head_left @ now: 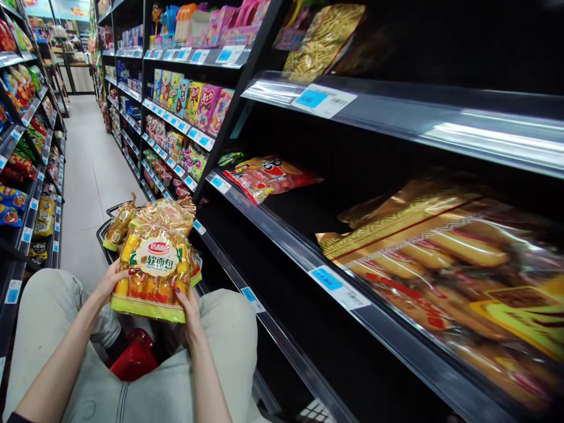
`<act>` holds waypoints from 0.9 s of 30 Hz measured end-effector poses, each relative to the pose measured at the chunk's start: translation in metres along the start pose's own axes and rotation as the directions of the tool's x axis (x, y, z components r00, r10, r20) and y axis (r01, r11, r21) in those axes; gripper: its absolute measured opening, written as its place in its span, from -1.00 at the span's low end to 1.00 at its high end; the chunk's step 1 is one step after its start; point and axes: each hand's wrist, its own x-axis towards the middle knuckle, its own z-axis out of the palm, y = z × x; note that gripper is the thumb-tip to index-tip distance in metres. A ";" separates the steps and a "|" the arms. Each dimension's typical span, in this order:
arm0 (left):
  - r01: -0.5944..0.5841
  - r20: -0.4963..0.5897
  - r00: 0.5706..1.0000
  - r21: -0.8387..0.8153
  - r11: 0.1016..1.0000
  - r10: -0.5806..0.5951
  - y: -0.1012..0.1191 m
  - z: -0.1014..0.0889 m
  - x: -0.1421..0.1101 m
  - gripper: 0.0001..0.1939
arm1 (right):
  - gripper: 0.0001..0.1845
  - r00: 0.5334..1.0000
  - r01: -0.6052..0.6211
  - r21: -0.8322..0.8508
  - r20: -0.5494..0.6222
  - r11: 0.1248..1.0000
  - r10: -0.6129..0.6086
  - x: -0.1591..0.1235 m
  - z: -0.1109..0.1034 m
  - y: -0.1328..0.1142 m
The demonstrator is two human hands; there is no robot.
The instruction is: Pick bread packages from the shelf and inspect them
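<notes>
Between my knees I hold up a clear and yellow bag of soft bread [152,285], its label facing me and its gathered golden top pointing away. My left hand [109,283] grips the bag's left side. On its lower right side, my right hand [188,305] is closed with the thumb on the front. Just behind it sits a black shopping basket [102,238], largely hidden by the bag. A smaller golden packet [120,223] lies in the basket, and other packets there are mostly covered.
At my right, black shelves carry a large bag of bread sticks [423,258], a red snack bag [273,176] and a golden packet [326,38]. Price-tagged shelf edges [339,288] jut out near my right knee. Snack shelves [26,147] line the left, with a tiled aisle [86,153] between.
</notes>
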 end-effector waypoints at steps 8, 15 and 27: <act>-0.007 -0.003 1.000 0.010 1.000 0.007 0.000 0.000 0.000 -0.25 | -0.37 1.000 0.017 0.017 -0.007 1.000 -0.017 -0.002 0.003 -0.001; -0.013 -0.002 1.000 0.005 1.000 0.013 0.001 0.004 -0.001 -0.20 | -0.42 1.000 0.013 0.020 -0.005 1.000 -0.013 -0.002 0.001 0.000; -0.009 0.014 1.000 -0.004 1.000 0.009 0.001 0.004 -0.001 -0.17 | -0.38 1.000 0.012 0.009 -0.008 1.000 -0.012 -0.001 -0.001 0.001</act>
